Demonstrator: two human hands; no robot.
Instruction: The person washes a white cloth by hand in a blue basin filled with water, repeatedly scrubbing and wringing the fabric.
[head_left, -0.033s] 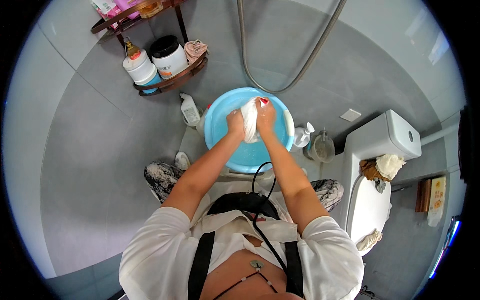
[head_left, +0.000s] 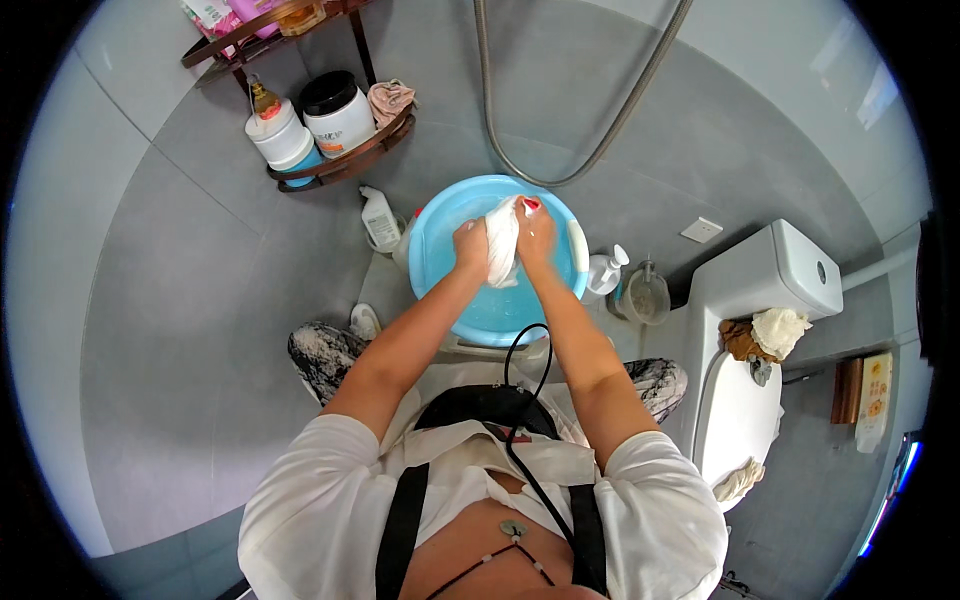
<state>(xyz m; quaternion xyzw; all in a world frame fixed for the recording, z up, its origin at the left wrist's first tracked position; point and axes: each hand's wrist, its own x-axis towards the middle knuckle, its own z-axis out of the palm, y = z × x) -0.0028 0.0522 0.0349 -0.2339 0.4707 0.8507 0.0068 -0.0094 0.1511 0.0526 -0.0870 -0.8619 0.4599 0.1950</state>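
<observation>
A wet white cloth [head_left: 502,243] is bunched lengthwise between my hands over a light blue basin [head_left: 424,265]. My left hand [head_left: 472,246] is closed on the cloth's left side. On the other side, my right hand [head_left: 536,228] grips its upper right part, fingers wrapped round it. A small red patch shows at the right hand's fingertips; what it is I cannot make out. The basin holds water, and the lower end of the cloth hangs close to its surface. Both my forearms reach in from below with white sleeves pushed up.
Left of the basin stands a white bottle [head_left: 380,218]; a white pump bottle [head_left: 603,272] is at its right. A metal shower hose [head_left: 560,182] loops behind it. A corner shelf [head_left: 345,165] holds jars. On the right, cloths lie on a white toilet [head_left: 735,410].
My right hand has shifted very slightly to the right, and the top of the white cloth leans that way with it. My left hand stays nearly in place.
</observation>
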